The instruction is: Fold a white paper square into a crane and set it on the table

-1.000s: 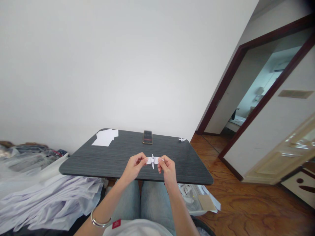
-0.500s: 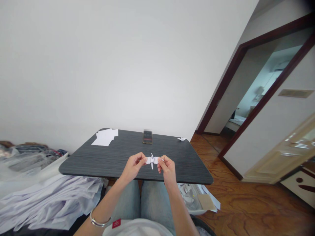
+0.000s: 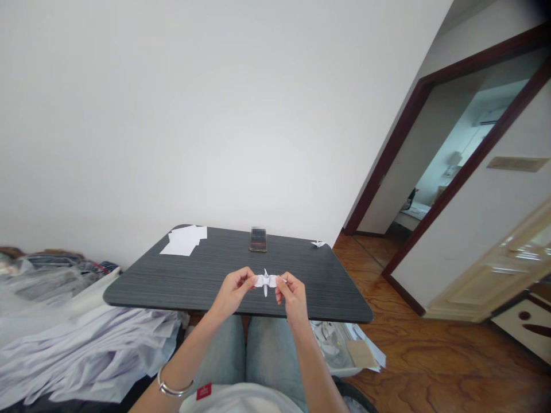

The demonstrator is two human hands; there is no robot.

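A white folded paper crane is stretched between my two hands, above the near part of the dark table. My left hand pinches one wing between thumb and fingers. The opposite wing is pinched in my right hand. The crane's narrow ends point away from me and toward me. A second paper crane rests at the table's far right corner.
White paper sheets lie at the table's far left. A phone stands near the back edge, by the wall. White cloth is heaped at left; a bin of odds and ends sits below the table's right side.
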